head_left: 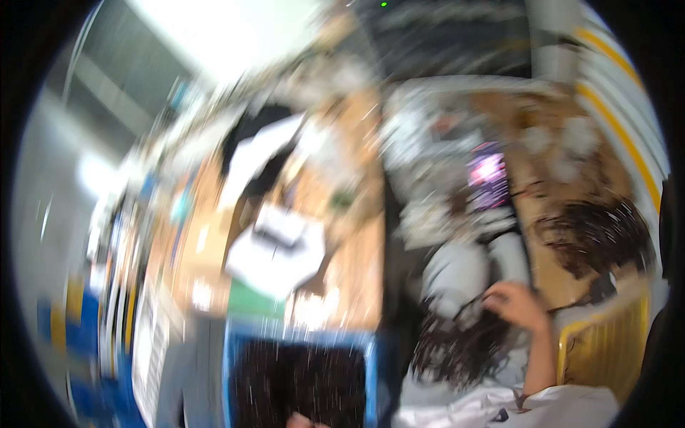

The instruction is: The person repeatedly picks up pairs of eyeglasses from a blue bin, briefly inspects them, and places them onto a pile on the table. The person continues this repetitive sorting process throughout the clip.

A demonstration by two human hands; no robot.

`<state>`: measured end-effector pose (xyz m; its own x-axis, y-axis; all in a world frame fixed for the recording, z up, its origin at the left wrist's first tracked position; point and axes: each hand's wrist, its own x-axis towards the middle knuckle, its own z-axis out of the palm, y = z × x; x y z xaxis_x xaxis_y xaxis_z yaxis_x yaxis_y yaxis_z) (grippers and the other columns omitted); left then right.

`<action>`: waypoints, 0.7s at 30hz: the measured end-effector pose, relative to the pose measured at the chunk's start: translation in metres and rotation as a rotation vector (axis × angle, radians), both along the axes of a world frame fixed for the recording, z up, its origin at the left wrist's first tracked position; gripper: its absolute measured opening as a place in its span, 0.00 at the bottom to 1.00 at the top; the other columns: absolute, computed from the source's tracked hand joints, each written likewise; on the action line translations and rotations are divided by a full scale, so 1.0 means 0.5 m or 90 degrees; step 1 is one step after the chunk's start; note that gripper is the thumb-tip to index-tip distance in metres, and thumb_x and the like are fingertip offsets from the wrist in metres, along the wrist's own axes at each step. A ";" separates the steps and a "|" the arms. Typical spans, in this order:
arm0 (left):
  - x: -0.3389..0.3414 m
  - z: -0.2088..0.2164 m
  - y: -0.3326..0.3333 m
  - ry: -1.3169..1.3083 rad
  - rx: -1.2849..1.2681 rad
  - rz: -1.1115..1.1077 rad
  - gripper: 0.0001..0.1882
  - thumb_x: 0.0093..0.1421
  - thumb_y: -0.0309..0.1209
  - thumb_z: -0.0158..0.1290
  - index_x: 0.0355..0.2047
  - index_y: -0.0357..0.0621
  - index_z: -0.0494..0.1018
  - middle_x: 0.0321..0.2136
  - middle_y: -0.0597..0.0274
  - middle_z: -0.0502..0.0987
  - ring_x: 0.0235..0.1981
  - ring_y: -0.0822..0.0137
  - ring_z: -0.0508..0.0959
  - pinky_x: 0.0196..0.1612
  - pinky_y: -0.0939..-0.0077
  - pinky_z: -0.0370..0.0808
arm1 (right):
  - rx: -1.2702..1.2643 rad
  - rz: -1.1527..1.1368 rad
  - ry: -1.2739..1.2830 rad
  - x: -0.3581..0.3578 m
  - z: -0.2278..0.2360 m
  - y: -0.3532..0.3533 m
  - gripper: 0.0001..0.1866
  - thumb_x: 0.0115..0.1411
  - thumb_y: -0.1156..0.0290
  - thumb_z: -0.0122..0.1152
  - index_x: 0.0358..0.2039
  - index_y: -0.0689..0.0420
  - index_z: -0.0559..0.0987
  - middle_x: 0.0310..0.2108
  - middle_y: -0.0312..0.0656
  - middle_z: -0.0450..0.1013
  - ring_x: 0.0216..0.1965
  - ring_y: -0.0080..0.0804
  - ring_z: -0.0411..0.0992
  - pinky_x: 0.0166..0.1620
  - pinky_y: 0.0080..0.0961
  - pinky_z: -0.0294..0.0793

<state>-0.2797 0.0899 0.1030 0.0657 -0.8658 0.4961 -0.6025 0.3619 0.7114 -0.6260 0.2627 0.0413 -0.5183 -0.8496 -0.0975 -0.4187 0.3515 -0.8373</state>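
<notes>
I am looking at a heavily smeared view, so most of the wooden workbench [357, 214] is reading as streaks. Near the bottom edge a blue bin [300, 378] of dark small parts is lying cut off. Right of it, a dark tangled bundle [457, 342] is trailing from near to far-right. My right hand [517, 303] is resting on its far end; I cannot tell its grip. My left hand [303, 421] is barely showing, clipped by the edge.

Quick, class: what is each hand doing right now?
Left hand: barely in view at the lower edge, cannot tell.
Right hand: fingers curled on a dark tangled bundle.
</notes>
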 end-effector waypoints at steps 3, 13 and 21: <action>-0.205 -0.013 0.035 -0.040 -0.035 -0.309 0.30 0.58 0.50 0.42 0.48 0.33 0.65 0.48 0.41 0.64 0.49 0.47 0.64 0.50 0.55 0.58 | -0.104 0.070 -0.010 -0.002 0.001 0.002 0.13 0.57 0.61 0.57 0.32 0.58 0.77 0.25 0.46 0.74 0.29 0.36 0.74 0.35 0.29 0.70; -0.300 -0.101 0.116 -0.047 -0.070 -0.522 0.29 0.57 0.45 0.45 0.54 0.39 0.62 0.54 0.39 0.58 0.55 0.42 0.57 0.55 0.48 0.53 | -0.152 0.062 0.108 -0.040 -0.019 -0.017 0.14 0.58 0.57 0.53 0.36 0.53 0.77 0.30 0.48 0.75 0.34 0.50 0.72 0.36 0.38 0.70; -0.314 -0.089 0.160 -0.086 -0.093 -0.631 0.30 0.57 0.42 0.47 0.58 0.44 0.59 0.59 0.37 0.52 0.59 0.38 0.52 0.59 0.44 0.48 | -0.167 0.034 0.251 -0.049 0.037 -0.062 0.06 0.50 0.64 0.61 0.26 0.52 0.80 0.25 0.36 0.74 0.29 0.36 0.66 0.36 0.29 0.67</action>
<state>-0.4368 0.1699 0.0586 -0.7151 -0.4290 0.5519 -0.0550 0.8216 0.5674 -0.6507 0.2318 0.0600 -0.4281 -0.8452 0.3199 -0.7343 0.1189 -0.6684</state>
